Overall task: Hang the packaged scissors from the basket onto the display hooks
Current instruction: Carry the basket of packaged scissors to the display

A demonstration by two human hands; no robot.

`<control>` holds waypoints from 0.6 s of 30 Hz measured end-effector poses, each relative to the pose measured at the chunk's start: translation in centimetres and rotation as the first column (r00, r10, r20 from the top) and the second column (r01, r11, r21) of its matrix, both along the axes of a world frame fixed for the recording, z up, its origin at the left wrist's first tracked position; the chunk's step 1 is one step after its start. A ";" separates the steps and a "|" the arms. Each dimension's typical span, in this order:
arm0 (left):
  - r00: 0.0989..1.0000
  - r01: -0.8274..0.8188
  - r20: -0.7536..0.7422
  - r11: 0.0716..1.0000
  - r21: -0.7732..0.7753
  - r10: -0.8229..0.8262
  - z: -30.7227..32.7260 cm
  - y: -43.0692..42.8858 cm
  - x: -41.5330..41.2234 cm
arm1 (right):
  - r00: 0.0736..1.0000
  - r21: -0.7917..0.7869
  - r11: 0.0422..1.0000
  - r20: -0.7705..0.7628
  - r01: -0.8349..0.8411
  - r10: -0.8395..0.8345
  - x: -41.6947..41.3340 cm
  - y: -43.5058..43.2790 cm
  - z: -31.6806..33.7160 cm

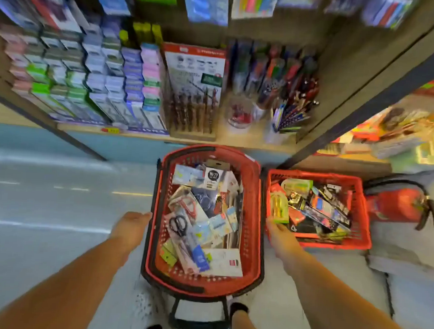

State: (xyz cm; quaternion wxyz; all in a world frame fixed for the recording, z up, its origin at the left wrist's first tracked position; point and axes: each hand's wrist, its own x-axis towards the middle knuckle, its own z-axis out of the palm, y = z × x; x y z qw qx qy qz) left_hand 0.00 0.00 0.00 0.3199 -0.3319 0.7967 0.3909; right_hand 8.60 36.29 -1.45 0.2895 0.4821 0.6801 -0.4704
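Red oval basket [254, 217] stands on the grey floor [56, 205], at the floor's far edge under the shelf [238, 137]. Packaged scissors [178, 225], black-handled, lie among other packs toward the basket's near left side. Left hand [133, 225] is at the basket's left rim. Right hand [280, 237] is between its right rim and a second red basket [363, 211]. Heavy blur: cannot tell whether either hand grips or how the fingers lie. Red fire extinguisher [399, 203] lies right of the second basket.

Bright even light; motion blur throughout; wide-angle edge distortion.
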 end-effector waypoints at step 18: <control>0.989 -0.135 -0.049 0.990 0.046 0.137 -16.9 0.9 -0.4 | 0.975 0.159 0.984 -0.219 0.078 -0.042 -0.9 -0.4 -16.2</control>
